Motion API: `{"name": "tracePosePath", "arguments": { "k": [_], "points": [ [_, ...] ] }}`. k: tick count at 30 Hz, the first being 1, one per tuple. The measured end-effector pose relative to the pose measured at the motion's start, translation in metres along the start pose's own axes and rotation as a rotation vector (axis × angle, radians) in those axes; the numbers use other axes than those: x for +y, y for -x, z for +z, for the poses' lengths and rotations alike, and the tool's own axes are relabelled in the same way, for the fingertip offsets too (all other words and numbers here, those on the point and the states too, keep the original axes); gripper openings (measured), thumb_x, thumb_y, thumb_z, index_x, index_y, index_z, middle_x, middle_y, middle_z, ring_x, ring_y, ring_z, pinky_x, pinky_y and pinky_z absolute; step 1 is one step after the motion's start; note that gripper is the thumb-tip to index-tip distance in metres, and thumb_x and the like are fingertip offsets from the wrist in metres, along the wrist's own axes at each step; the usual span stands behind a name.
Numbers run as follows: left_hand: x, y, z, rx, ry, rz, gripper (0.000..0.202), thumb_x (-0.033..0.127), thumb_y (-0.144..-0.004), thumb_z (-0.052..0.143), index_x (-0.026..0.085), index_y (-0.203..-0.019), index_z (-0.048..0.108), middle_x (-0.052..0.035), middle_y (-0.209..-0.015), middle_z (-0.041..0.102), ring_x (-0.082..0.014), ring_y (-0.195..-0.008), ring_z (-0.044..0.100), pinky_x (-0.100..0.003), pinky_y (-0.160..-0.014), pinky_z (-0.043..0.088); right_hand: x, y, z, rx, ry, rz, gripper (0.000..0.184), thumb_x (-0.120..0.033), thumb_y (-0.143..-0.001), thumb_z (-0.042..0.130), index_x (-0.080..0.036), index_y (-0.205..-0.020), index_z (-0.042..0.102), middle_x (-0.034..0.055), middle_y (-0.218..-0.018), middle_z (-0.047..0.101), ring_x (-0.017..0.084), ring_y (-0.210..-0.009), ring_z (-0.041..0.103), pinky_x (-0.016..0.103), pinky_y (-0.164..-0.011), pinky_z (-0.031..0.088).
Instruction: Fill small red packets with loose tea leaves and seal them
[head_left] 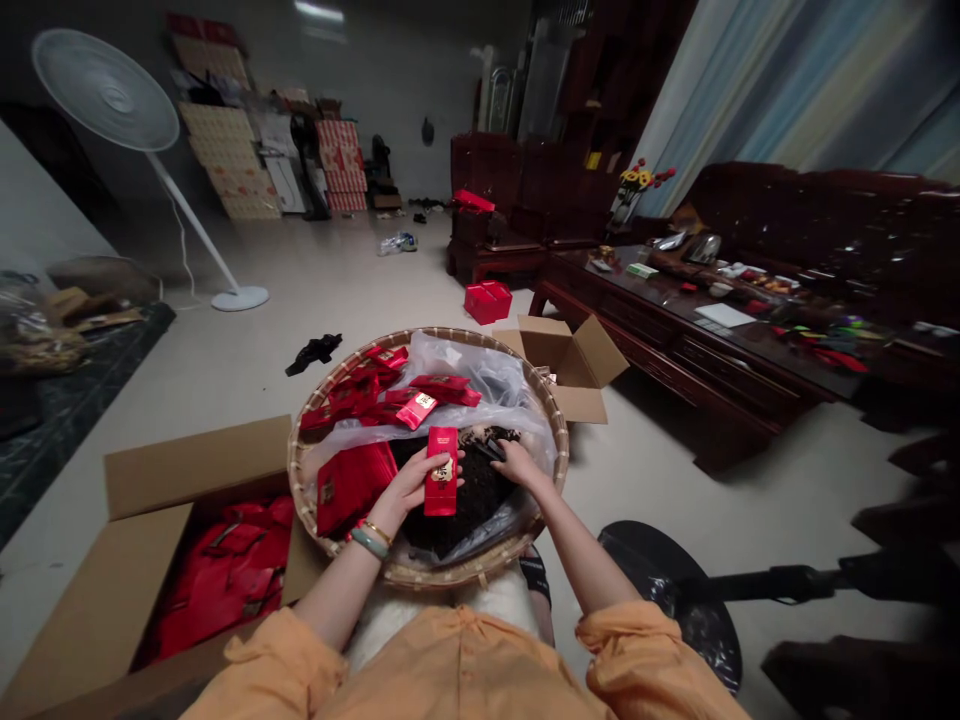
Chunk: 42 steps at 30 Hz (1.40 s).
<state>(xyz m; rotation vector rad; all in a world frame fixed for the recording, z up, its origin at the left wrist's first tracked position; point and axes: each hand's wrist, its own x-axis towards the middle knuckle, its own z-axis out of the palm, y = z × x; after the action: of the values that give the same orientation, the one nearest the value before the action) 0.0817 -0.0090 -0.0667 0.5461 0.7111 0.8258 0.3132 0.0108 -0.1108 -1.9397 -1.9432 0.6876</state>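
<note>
My left hand [409, 488] grips an upright red foil tea packet [442, 472] with a gold label. My right hand [519, 465] rests on a heap of dark loose tea leaves [469, 495], and a small dark object sits by its fingertips. Whether those fingers hold it is hidden. The tea lies on clear plastic sheeting [465, 365] inside a round woven bamboo tray [427, 575] in my lap. Several flat red packets [382, 395] lie at the tray's far side, and a larger red pouch [354, 488] lies near my left wrist.
At lower left, an open cardboard box [161, 560] holds red bags. Beyond the tray stand an open small carton [574, 365] and a red box [487, 302]. A dark wooden table [675, 330] crowded with items stands right, and a white pedestal fan [109, 90] stands far left.
</note>
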Motion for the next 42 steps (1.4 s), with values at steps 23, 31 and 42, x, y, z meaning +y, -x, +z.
{"name": "tracePosePath", "arguments": {
  "k": [23, 31, 42],
  "points": [
    [-0.001, 0.02, 0.014, -0.209, -0.197, -0.077, 0.037, 0.016, -0.064, 0.076, 0.011, -0.098, 0.062, -0.0148, -0.106, 0.064, -0.0214, -0.08, 0.067, -0.038, -0.073, 0.055, -0.08, 0.014, -0.066, -0.377, -0.674, -0.33, 0.042, -0.035, -0.062, 0.073, -0.017, -0.1, 0.068, 0.0063, -0.102, 0.069, 0.023, -0.092, 0.061, 0.036, -0.086, 0.045],
    [-0.001, 0.019, 0.019, -0.095, -0.109, -0.087, 0.044, 0.049, -0.077, 0.061, 0.008, -0.095, 0.063, -0.0156, -0.093, 0.068, -0.0169, -0.063, 0.064, -0.032, -0.059, 0.055, -0.076, 0.006, -0.055, -0.309, -0.711, -0.255, 0.039, -0.033, -0.064, 0.071, -0.016, -0.098, 0.069, 0.0048, -0.089, 0.07, 0.017, -0.074, 0.061, 0.028, -0.068, 0.048],
    [-0.002, 0.016, 0.018, -0.042, -0.095, -0.146, 0.068, 0.068, -0.081, 0.032, 0.009, -0.09, 0.065, -0.0127, -0.073, 0.068, -0.0167, -0.051, 0.061, -0.027, -0.046, 0.049, -0.078, 0.004, -0.049, -0.271, -0.795, -0.249, 0.035, -0.031, -0.062, 0.071, -0.017, -0.095, 0.07, 0.0036, -0.087, 0.071, 0.017, -0.071, 0.062, 0.029, -0.067, 0.048]
  ]
}}
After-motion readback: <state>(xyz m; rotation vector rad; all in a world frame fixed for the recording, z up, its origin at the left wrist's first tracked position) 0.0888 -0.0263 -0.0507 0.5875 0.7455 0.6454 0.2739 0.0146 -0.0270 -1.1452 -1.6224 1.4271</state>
